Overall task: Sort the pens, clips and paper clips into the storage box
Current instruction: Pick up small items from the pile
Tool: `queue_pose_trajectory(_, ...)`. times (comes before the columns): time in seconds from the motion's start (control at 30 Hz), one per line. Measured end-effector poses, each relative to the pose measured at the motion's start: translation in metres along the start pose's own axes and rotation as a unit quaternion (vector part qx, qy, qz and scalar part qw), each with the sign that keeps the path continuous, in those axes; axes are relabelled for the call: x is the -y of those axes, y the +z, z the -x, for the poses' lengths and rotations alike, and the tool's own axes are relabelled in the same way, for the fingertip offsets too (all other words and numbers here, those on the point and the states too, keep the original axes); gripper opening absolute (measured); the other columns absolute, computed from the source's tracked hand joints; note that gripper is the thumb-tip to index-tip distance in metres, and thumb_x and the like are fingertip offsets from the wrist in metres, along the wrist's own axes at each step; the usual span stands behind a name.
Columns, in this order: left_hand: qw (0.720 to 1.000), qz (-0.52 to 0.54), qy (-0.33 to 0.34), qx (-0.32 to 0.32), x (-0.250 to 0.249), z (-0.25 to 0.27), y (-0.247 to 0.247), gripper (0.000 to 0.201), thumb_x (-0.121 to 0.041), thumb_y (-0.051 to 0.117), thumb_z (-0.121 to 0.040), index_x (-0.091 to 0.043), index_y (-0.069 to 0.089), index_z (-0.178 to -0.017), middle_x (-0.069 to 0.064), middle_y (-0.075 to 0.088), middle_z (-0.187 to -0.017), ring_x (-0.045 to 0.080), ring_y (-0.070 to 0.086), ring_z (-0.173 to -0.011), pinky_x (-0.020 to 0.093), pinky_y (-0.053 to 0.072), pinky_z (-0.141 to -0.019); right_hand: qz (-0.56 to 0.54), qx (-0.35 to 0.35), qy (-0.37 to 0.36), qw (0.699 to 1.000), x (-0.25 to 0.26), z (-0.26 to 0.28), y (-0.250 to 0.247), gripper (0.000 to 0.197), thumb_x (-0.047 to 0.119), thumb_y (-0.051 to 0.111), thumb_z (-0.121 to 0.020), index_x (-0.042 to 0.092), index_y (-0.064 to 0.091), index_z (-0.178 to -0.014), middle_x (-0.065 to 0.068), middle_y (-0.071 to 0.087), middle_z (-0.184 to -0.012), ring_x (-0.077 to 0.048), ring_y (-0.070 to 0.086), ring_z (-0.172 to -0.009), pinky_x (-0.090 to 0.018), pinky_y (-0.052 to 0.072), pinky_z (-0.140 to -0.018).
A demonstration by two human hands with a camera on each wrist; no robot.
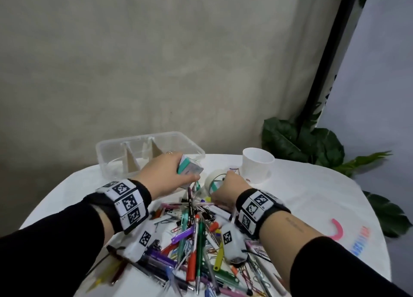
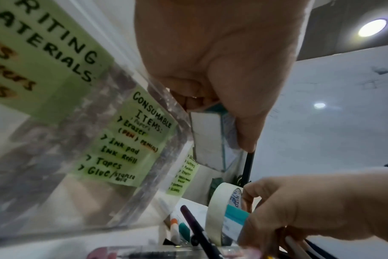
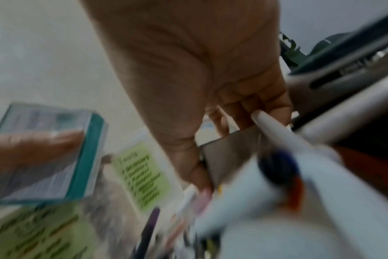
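A clear storage box with dividers stands at the back left of the table; green labels are stuck on its side. My left hand grips a small teal-and-white box just in front of the storage box's near right corner. That box shows under the curled fingers in the left wrist view. My right hand pinches a second small teal-and-white box beside a roll of masking tape. A heap of pens, binder clips and paper clips lies under both wrists.
A white cup stands right of the tape roll. A leafy plant rises behind the table's right edge. A pink curved mark lies on the white cloth at the right. A grey wall is behind the storage box.
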State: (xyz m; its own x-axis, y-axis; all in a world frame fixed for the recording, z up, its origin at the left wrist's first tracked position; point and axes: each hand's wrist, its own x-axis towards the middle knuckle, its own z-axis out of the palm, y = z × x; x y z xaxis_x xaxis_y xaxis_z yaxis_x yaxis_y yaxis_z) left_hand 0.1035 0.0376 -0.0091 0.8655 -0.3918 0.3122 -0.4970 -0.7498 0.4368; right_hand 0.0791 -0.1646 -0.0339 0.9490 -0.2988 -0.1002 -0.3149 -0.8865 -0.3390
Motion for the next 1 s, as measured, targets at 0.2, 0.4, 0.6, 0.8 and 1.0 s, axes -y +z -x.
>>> queue_pose_trajectory(0.2, 0.993, 0.097, -0.069, -0.007, 0.001, 0.005, -0.018, 0.041, -0.066, 0.066, -0.077, -0.028, 0.060, -0.091, -0.010, 0.068, -0.083, 0.007, 0.065, -0.074, 0.030, 0.055, -0.069, -0.086, -0.028, 0.009, 0.996, -0.004, -0.010, -0.037, 0.040, 0.043, 0.067, -0.066, 0.009, 0.065, -0.088, -0.007, 0.067, -0.087, -0.022, 0.063, -0.079, -0.029, 0.052, -0.069)
queue_pose_trajectory(0.4, 0.916, 0.377, -0.135, -0.018, -0.012, 0.002, -0.045, 0.023, -0.045, 0.068, -0.086, -0.024, 0.065, -0.097, -0.005, 0.073, -0.094, 0.014, 0.071, -0.086, 0.030, 0.057, -0.074, -0.390, -0.037, 0.022, 0.920, 0.010, 0.001, -0.071, 0.038, 0.049, 0.054, -0.077, 0.012, 0.055, -0.069, -0.006, 0.049, -0.064, -0.019, 0.038, -0.047, -0.024, 0.029, -0.049)
queue_pose_trajectory(0.6, 0.766, 0.581, -0.242, 0.127, -0.034, 0.009, -0.056, 0.044, -0.042, 0.049, -0.098, -0.010, 0.059, -0.127, 0.014, 0.071, -0.113, 0.030, 0.072, -0.085, 0.029, 0.057, -0.047, -0.466, 0.063, -0.144, 0.871, 0.053, 0.031, -0.082, 0.055, 0.072, 0.069, -0.068, 0.021, 0.051, -0.057, 0.000, 0.040, -0.050, -0.014, 0.028, -0.041, -0.023, 0.020, -0.045)
queue_pose_trajectory(0.8, 0.763, 0.589, -0.188, 0.188, -0.036, 0.016, -0.060, 0.091, -0.093, 0.031, -0.069, -0.014, 0.068, -0.098, 0.012, 0.065, -0.082, 0.020, 0.056, -0.055, 0.016, 0.037, -0.039, -0.385, 0.000, -0.237, 0.892, 0.089, 0.034, -0.079, 0.054, 0.058, 0.080, -0.068, 0.012, 0.054, -0.078, -0.009, 0.051, -0.063, -0.015, 0.041, -0.045, -0.020, 0.029, -0.040)
queue_pose_trajectory(1.0, 0.787, 0.573, -0.095, 0.207, -0.013, 0.014, -0.066, 0.092, -0.083, 0.058, -0.060, -0.009, 0.067, -0.113, 0.015, 0.065, -0.098, 0.014, 0.051, -0.065, 0.020, 0.036, -0.047, -0.383, -0.042, -0.228, 0.894, 0.106, 0.025, -0.085, 0.059, 0.061, 0.080, -0.067, 0.012, 0.053, -0.087, -0.004, 0.058, -0.080, -0.017, 0.055, -0.069, -0.028, 0.045, -0.060)
